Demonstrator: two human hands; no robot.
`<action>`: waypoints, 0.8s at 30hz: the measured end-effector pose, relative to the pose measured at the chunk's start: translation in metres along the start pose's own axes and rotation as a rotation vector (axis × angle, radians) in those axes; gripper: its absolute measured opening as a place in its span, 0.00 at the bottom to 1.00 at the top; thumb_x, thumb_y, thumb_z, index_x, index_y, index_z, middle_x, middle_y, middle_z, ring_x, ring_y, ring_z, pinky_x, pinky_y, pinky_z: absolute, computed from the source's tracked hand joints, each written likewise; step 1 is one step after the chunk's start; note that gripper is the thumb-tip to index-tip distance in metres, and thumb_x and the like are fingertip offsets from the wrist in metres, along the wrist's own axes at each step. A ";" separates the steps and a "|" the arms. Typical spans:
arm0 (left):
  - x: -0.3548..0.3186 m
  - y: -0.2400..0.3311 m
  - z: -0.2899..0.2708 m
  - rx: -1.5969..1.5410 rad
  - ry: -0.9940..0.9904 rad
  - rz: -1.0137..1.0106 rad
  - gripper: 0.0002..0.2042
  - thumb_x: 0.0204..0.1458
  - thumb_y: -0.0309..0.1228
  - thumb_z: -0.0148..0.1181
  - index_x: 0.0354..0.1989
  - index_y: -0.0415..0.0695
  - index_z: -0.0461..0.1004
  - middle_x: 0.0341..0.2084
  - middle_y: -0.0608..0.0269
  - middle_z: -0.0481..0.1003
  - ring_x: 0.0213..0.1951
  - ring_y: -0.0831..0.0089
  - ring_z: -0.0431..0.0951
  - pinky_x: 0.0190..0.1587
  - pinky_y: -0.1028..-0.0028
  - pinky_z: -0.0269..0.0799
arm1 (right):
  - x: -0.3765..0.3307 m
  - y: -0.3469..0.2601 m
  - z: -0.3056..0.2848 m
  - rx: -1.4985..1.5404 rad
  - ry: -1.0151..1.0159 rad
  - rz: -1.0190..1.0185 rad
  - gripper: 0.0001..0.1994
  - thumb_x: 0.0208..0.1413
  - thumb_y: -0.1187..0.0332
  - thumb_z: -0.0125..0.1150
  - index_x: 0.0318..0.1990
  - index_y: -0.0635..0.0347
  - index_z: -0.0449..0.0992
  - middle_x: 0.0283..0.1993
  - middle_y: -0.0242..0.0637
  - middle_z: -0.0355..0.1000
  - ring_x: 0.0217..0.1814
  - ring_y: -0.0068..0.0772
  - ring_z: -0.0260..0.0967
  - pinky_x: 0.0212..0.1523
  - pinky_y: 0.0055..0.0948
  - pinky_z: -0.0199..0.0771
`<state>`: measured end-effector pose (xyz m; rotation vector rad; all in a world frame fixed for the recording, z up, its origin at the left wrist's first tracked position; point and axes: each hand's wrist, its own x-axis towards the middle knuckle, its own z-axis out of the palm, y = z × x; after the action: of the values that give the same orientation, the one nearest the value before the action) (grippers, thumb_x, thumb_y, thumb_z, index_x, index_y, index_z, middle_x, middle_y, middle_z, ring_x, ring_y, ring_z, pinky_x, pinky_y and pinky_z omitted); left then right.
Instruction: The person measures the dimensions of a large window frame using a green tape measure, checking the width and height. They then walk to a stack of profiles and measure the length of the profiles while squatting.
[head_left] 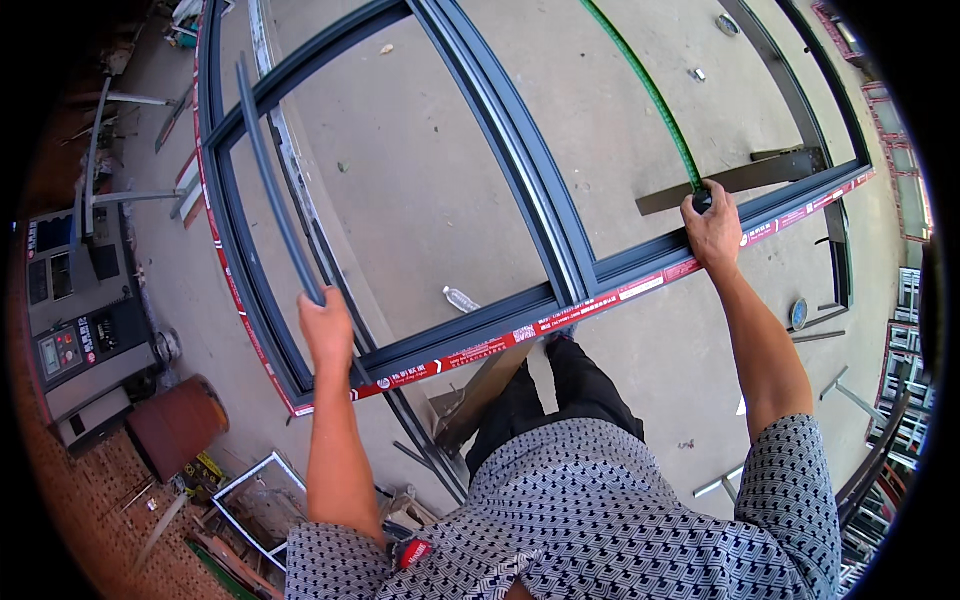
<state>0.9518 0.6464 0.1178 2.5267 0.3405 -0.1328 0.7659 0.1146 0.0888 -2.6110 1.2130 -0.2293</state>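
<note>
A large dark grey metal window frame [520, 165] with red tape along its near edge lies flat in front of me, over a concrete floor. My left hand [326, 328] is closed around a long thin dark strip [268, 170] that runs up and away along the frame's left part. My right hand [713, 226] rests on the frame's near rail at the right, pinching the end of a green tape-like band [650, 95] that stretches far across the frame.
A flat dark metal bar [735, 178] lies by my right hand. A plastic bottle [460, 298] lies on the floor under the frame. A grey machine [75, 310] and a brown drum [175, 425] stand at the left. Loose metal profiles [880, 440] are at the right.
</note>
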 end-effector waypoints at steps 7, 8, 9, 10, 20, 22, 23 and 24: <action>-0.065 0.135 0.110 -0.282 -0.216 0.042 0.27 0.61 0.45 0.61 0.46 0.26 0.66 0.34 0.41 0.77 0.39 0.52 0.80 0.48 0.58 0.74 | -0.002 -0.008 -0.009 0.045 0.022 -0.021 0.20 0.58 0.59 0.63 0.55 0.58 0.76 0.49 0.48 0.75 0.55 0.53 0.73 0.56 0.46 0.75; -0.076 0.159 0.109 -0.272 -0.218 0.072 0.28 0.61 0.46 0.61 0.46 0.25 0.66 0.34 0.43 0.76 0.41 0.53 0.79 0.49 0.58 0.74 | -0.001 -0.006 -0.008 0.054 0.025 -0.020 0.20 0.58 0.59 0.63 0.55 0.58 0.76 0.50 0.48 0.75 0.55 0.53 0.73 0.56 0.45 0.75; -0.081 0.167 0.118 -0.268 -0.219 0.097 0.30 0.62 0.48 0.60 0.48 0.25 0.65 0.39 0.36 0.75 0.43 0.48 0.78 0.52 0.56 0.72 | -0.003 -0.011 -0.011 0.066 0.020 -0.014 0.20 0.58 0.59 0.63 0.55 0.58 0.76 0.51 0.48 0.75 0.56 0.53 0.73 0.56 0.45 0.75; -0.084 0.174 0.126 -0.268 -0.240 0.083 0.31 0.62 0.49 0.60 0.50 0.25 0.64 0.40 0.34 0.75 0.45 0.47 0.79 0.53 0.56 0.72 | -0.002 -0.014 -0.012 0.070 0.023 -0.019 0.20 0.58 0.60 0.63 0.55 0.58 0.76 0.51 0.48 0.75 0.56 0.53 0.73 0.56 0.45 0.75; -0.112 0.215 0.161 -0.081 -0.364 0.026 0.29 0.62 0.47 0.62 0.46 0.28 0.58 0.38 0.29 0.77 0.42 0.37 0.82 0.49 0.52 0.77 | -0.003 -0.012 -0.016 0.139 0.042 -0.044 0.20 0.57 0.62 0.64 0.56 0.59 0.75 0.51 0.48 0.74 0.56 0.52 0.72 0.56 0.46 0.75; -0.115 0.218 0.159 -0.072 -0.358 0.030 0.29 0.61 0.46 0.63 0.46 0.29 0.57 0.36 0.30 0.77 0.41 0.37 0.82 0.48 0.51 0.78 | -0.003 -0.012 -0.017 0.136 0.024 -0.047 0.20 0.57 0.62 0.64 0.56 0.59 0.75 0.51 0.47 0.74 0.56 0.52 0.72 0.56 0.46 0.75; -0.113 0.220 0.157 -0.073 -0.356 0.025 0.29 0.61 0.45 0.63 0.46 0.29 0.56 0.36 0.30 0.78 0.41 0.37 0.82 0.47 0.51 0.78 | -0.002 -0.014 -0.019 0.133 0.016 -0.050 0.20 0.57 0.62 0.64 0.55 0.59 0.75 0.51 0.47 0.74 0.57 0.51 0.72 0.56 0.46 0.75; -0.112 0.222 0.155 -0.074 -0.354 0.020 0.30 0.61 0.45 0.64 0.47 0.29 0.56 0.36 0.30 0.78 0.40 0.37 0.82 0.47 0.51 0.79 | -0.002 -0.015 -0.020 0.128 0.014 -0.048 0.20 0.57 0.62 0.64 0.55 0.58 0.75 0.51 0.47 0.74 0.57 0.51 0.72 0.56 0.46 0.75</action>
<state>0.9007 0.3579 0.1282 2.3737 0.1743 -0.5404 0.7706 0.1223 0.1126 -2.5335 1.1029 -0.3236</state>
